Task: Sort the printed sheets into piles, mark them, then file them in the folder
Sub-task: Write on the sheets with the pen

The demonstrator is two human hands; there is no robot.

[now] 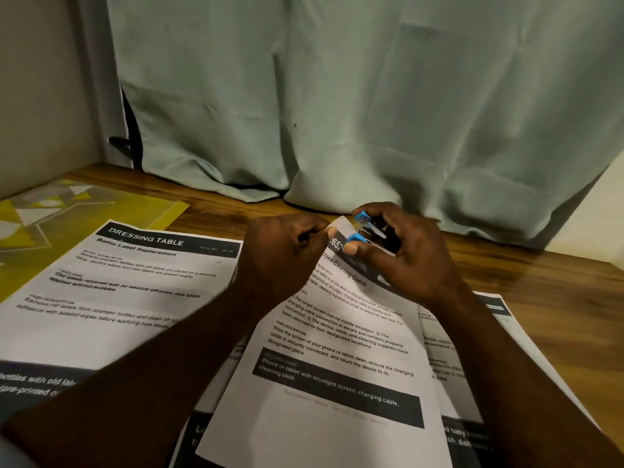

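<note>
A printed sheet headed "Screen Cleaning Check" (337, 359) lies tilted in the middle of the wooden desk (540, 282). My left hand (280, 255) pinches its top corner. My right hand (405, 255) grips a small blue and black stapler (368, 231) whose jaws sit over that same corner. A second sheet headed "DRESSING TABLE" (118, 292) lies flat to the left. More printed sheets (449, 349) stick out from under the middle one on the right. A yellow patterned folder (50, 224) lies at the far left, partly under the "DRESSING TABLE" sheet.
A pale green curtain (337, 96) hangs down to the desk's back edge just beyond my hands. A wall (33, 96) closes the left side. Bare wood shows at the right of the desk.
</note>
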